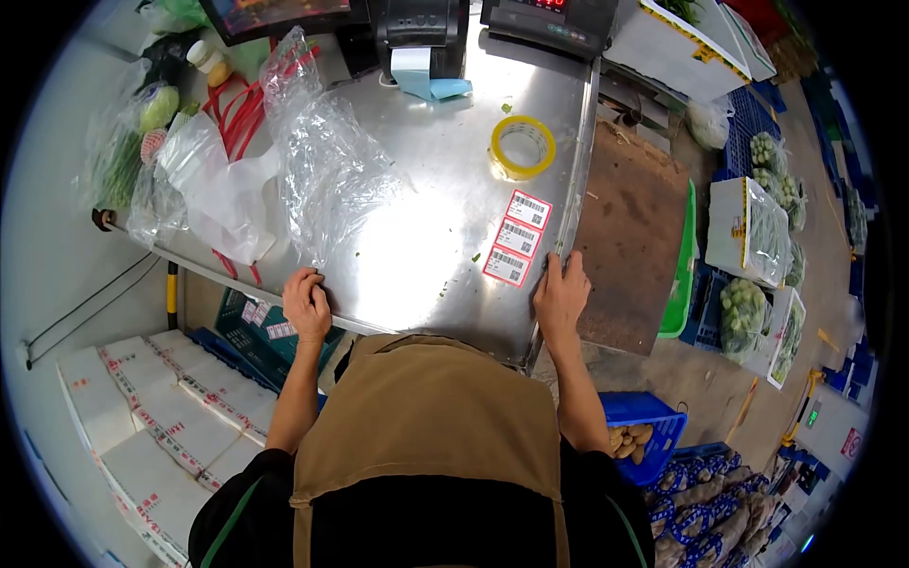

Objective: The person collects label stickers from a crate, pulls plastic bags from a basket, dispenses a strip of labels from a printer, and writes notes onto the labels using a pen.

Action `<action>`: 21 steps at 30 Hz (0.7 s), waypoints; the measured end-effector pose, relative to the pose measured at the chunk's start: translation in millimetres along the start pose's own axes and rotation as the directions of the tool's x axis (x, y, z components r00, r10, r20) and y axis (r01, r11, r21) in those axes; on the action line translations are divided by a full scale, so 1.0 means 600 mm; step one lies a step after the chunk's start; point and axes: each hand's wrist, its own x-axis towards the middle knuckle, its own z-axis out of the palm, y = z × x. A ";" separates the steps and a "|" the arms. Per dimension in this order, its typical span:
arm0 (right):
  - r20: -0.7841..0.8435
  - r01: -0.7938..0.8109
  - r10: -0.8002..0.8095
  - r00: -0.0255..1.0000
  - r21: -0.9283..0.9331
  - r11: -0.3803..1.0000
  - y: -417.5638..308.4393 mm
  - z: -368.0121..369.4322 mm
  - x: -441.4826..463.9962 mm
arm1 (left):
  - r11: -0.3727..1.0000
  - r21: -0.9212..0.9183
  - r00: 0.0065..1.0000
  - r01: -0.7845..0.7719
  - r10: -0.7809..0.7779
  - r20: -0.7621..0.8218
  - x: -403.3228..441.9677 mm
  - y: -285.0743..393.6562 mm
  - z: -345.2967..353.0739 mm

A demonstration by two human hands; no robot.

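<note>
My left hand [308, 305] is curled over the front edge of the steel table [445, 327]. Just beyond its fingers lies the lower end of a crumpled clear plastic bag [327, 170]. At the table's right corner rests my right hand [561, 292], fingers stretched over the rim with a gap between them, holding nothing. A strip of barcode labels [518, 237] with red borders lies close to the right fingertips. Farther back, a roll of yellow tape [523, 172] lies flat.
A label printer [421, 28] and a scale [549, 24] stand at the back. White bags [218, 180], red straps and bagged vegetables [123, 161] crowd the left. A brown board [632, 237] adjoins the right side. Below are white boxes [161, 407] and a blue basket of potatoes [653, 421].
</note>
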 end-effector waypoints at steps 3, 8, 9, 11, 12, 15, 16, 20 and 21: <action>0.031 0.040 -0.037 0.999 -0.107 0.993 0.009 0.004 0.004 | 0.999 -0.038 1.000 0.012 -0.012 -0.003 0.000 0.004 0.000; 0.112 -0.002 0.005 0.994 -0.026 1.000 -0.002 -0.002 0.013 | 0.999 -0.027 0.998 0.017 -0.018 -0.062 -0.002 -0.006 -0.001; 0.098 -0.012 0.011 0.995 0.013 1.000 -0.002 -0.004 0.015 | 1.000 -0.011 0.997 0.020 -0.021 -0.079 -0.003 -0.005 -0.002; 0.086 -0.019 0.010 0.996 0.098 0.995 -0.006 -0.011 0.016 | 0.999 -0.041 0.989 0.010 -0.016 -0.147 0.001 -0.002 -0.006; 0.091 -0.018 0.006 0.996 0.136 0.991 -0.008 -0.023 0.017 | 0.998 -0.057 0.989 0.015 -0.023 -0.146 0.003 -0.001 -0.009; 0.061 0.005 -0.013 0.998 0.129 0.992 -0.021 -0.048 0.015 | 0.995 -0.089 0.986 0.039 -0.053 -0.157 0.001 0.003 -0.015; 0.102 -0.033 0.021 0.995 0.122 0.992 -0.029 -0.055 0.013 | 0.995 -0.092 0.984 0.037 -0.052 -0.168 0.001 0.001 -0.015; 0.124 -0.052 0.001 0.992 0.416 0.908 -0.060 -0.080 0.015 | 0.988 -0.153 0.985 0.008 -0.034 -0.167 -0.002 -0.007 -0.017; 0.154 -0.042 -0.034 0.987 0.466 0.884 -0.065 -0.076 0.014 | 0.989 -0.145 0.986 0.023 -0.046 -0.161 -0.006 -0.013 -0.011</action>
